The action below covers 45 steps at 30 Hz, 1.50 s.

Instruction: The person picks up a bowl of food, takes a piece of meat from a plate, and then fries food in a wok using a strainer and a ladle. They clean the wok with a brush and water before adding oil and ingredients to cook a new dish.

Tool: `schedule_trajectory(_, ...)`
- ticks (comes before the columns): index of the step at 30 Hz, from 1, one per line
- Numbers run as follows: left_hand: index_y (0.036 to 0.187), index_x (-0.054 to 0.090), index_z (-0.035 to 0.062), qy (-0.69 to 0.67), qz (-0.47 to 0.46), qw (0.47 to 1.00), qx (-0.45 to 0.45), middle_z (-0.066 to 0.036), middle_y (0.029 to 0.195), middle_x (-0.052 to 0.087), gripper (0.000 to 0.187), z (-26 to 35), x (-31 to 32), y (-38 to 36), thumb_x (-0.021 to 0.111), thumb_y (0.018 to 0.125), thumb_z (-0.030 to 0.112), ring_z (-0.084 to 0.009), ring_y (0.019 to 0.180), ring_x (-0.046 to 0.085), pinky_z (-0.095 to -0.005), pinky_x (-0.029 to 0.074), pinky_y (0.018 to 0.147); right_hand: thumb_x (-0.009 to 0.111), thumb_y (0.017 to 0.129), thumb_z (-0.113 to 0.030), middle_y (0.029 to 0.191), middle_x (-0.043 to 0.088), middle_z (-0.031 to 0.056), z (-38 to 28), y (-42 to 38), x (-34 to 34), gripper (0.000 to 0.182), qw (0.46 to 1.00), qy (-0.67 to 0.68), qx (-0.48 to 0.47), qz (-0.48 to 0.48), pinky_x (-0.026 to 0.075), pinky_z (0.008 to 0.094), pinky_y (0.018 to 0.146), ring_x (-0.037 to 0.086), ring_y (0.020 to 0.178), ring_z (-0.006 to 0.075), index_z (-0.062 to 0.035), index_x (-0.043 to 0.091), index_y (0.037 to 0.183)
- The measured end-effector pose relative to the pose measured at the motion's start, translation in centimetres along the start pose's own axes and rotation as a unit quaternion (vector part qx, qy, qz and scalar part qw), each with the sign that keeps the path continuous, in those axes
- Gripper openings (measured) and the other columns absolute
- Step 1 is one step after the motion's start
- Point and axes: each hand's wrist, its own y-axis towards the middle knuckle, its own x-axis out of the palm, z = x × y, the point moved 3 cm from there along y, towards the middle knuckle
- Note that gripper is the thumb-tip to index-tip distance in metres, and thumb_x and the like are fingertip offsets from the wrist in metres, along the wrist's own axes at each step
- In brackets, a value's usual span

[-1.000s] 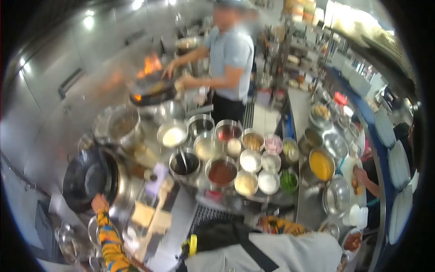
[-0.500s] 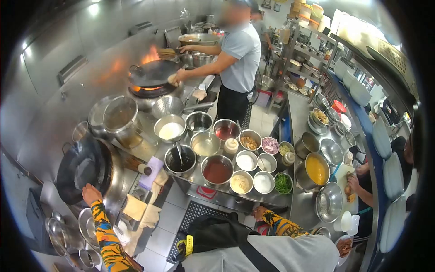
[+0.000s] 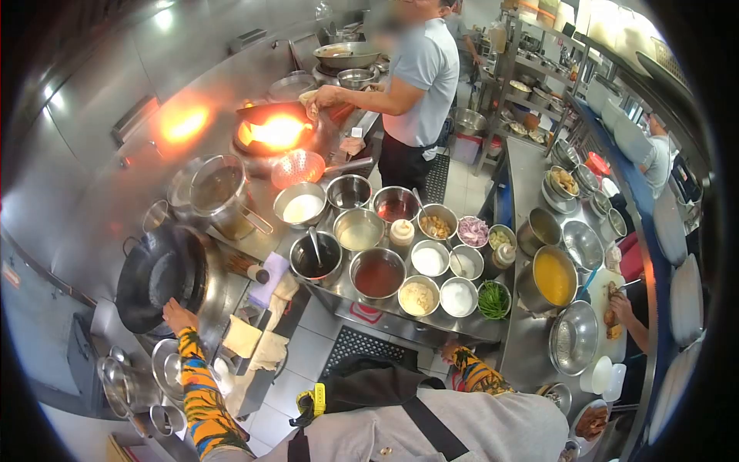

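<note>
My left hand (image 3: 178,316) is at the near rim of a large black wok (image 3: 142,286), its fingers closed at the edge. The wok sits on a round burner stand at the left, and a pale sheen shows in its bottom. Low beside my body, my right hand (image 3: 450,352) is curled close to the front edge of the steel prep table (image 3: 483,331). Whatever lies within its fingers is hidden. Nearest to it on that table are a bowl of chopped greens (image 3: 493,299) and a bowl of white powder (image 3: 459,296).
A co-worker (image 3: 419,85) stands at the far burner, where flames (image 3: 279,132) rise at a second wok. Pots of sauce (image 3: 377,272) crowd the table ahead. Folded cloths (image 3: 242,336) lie right of my wok. On the right counter stands a pot of yellow liquid (image 3: 553,277).
The flames at the co-worker's wok have flared much brighter, and that wok is now tilted. My view has shifted slightly. My left hand keeps its place at the wok's rim.
</note>
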Motion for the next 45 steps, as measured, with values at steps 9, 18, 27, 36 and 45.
schedule_trajectory(9,0.125,0.049,-0.002,-0.289,-0.332,0.897,0.029,-0.024,0.122,0.052,0.059,14.9,7.8,-24.6,0.066,0.079,0.03,-0.0368,0.111,0.05,-0.0435,0.042,0.095,0.056,0.085,-0.036,0.084,0.068,0.0123,-1.2,-0.5,7.9,0.035,0.979,-0.194,-0.032,0.062,0.052,0.039,0.057,0.065,0.067,0.0287,-0.0072,0.065,0.103)
schedule_trajectory(18,0.133,0.047,0.006,-0.618,-0.092,0.543,-0.561,-0.012,0.129,0.053,0.061,4.2,22.2,-28.2,0.066,0.08,0.03,-0.027,0.11,0.053,-0.0378,0.04,0.098,0.063,0.085,-0.033,0.085,0.069,0.0141,-13.4,-10.5,36.2,0.03,0.615,-0.758,-0.187,0.11,0.052,0.0342,0.07,0.067,0.076,0.0218,-0.0051,0.07,0.094)
schedule_trajectory(27,0.122,0.055,0.0058,-0.784,-0.277,0.256,-0.493,-0.01,0.12,0.059,0.043,9.7,14.1,-29.1,0.055,0.091,0.035,-0.0278,0.11,0.055,-0.044,0.045,0.091,0.052,0.095,-0.031,0.097,0.068,0.0133,-8.7,-2.9,64.9,0.035,0.835,-0.482,-0.07,-0.257,0.052,0.0333,0.077,0.066,0.085,0.0211,0.0016,0.064,0.102)
schedule_trajectory(36,0.106,0.058,-0.0041,-0.706,-0.285,0.523,-0.383,-0.017,0.096,0.064,0.024,5.0,13.8,-30.8,0.055,0.086,0.01,-0.0286,0.085,0.065,-0.0397,0.054,0.074,0.056,0.092,-0.035,0.076,0.067,0.0136,-5.5,9.0,71.4,0.035,0.847,-0.497,0.113,-0.153,0.055,0.0373,0.061,0.067,0.069,0.025,-0.0014,0.061,0.084)
schedule_trajectory(45,0.131,0.045,0.0041,-0.178,-0.106,0.959,-0.191,-0.026,0.129,0.048,0.066,-2.6,-5.9,-19.4,0.069,0.074,0.027,-0.0439,0.118,0.047,-0.0483,0.04,0.099,0.059,0.088,-0.024,0.071,0.061,0.0049,-14.0,20.2,54.5,0.016,0.888,-0.446,0.104,-0.045,0.044,0.0312,0.044,0.06,0.058,0.016,-0.009,0.059,0.085)
